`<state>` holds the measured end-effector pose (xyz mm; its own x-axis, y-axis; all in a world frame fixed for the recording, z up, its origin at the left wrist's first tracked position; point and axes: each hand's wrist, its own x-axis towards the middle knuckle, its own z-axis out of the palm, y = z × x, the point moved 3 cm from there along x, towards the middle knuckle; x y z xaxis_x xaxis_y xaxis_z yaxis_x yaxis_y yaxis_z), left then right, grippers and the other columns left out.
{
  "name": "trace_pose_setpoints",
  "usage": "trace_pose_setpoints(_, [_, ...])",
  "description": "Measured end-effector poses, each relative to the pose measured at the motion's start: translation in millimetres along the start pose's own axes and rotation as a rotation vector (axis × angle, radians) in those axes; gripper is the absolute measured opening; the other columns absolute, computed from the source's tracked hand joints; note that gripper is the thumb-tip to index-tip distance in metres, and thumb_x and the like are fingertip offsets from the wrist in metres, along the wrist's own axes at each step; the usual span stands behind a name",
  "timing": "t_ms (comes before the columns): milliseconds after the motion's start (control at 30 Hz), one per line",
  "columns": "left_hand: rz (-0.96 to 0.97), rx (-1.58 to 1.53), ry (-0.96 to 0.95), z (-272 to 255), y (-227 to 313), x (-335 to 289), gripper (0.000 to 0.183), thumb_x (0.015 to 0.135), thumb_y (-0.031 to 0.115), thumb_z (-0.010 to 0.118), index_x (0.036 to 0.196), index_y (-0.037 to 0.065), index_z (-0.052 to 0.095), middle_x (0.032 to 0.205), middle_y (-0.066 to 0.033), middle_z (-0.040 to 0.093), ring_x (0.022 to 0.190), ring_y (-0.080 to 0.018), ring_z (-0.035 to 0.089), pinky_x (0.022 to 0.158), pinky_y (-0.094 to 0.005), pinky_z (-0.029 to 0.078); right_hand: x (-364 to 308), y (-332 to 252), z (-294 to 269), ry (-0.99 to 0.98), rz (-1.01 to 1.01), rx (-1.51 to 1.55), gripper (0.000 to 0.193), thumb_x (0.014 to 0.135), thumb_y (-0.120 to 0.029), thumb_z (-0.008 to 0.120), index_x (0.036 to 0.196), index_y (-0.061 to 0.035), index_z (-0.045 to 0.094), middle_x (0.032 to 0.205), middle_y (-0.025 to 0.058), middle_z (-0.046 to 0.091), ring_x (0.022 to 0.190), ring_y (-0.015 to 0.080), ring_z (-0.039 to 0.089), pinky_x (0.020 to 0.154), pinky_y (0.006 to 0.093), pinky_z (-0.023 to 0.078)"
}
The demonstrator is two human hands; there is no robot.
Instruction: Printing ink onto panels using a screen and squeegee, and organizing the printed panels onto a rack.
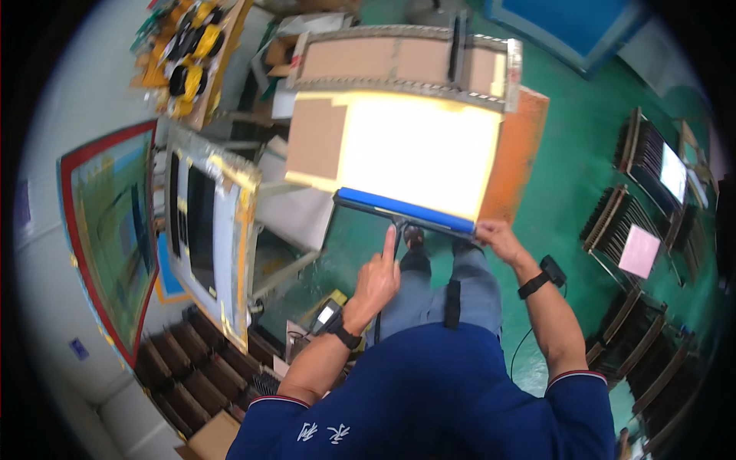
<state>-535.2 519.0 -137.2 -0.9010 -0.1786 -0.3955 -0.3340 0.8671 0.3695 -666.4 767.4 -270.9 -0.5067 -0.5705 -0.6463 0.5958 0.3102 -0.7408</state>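
Observation:
A wide roller [406, 211] with a blue bar and a dark T-shaped frame lies along the near edge of a bright white panel [418, 157]. Yellow tape borders this panel. My left hand [374, 285] is closed around the roller's handle, with the index finger stretched along it. At the roller's right end, by the near right corner of the panel, my right hand [500, 239] has its fingers pinched together. Whatever lies between those fingers is too small to make out. Brown board [316, 142] shows beside the panel on the left.
Beyond the panel stands a taped frame [399, 86] with a dark upright bar. An orange board [520, 157] adjoins the right side. Framed screens [203, 222] lean at the left, near a shelf of yellow items [203, 42]. Slatted racks [613, 222] stand at right on green floor.

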Motion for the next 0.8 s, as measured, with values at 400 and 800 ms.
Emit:
trace_pose_setpoints(400, [-0.232,-0.153,0.584,-130.2,-115.1,-145.5,0.072,0.088,0.009,0.065,0.151,0.005,0.030,0.099,-0.0289,0.062,0.081,-0.0475,0.062,0.071,-0.0517,0.054,-19.2,-18.6,2.9,0.070,0.019,-0.203,0.028,0.094,-0.032,0.061,0.075,-0.0126,0.056,0.065,-0.0053,0.045,0.057,0.0064,0.038,0.051,0.0253,0.028])
trace_pose_setpoints(800, [-0.814,-0.201,0.910,-300.5,-538.0,-231.0,0.067,0.089,0.016,0.058,0.149,0.003,0.031,0.088,-0.0372,0.063,0.086,-0.0545,0.061,0.082,-0.0585,0.048,16.8,-45.3,197.6,-0.129,0.277,-0.690,0.041,0.086,-0.037,0.072,0.104,0.0001,0.071,0.082,0.0067,0.071,0.071,0.0164,0.068,0.058,0.0297,0.050])
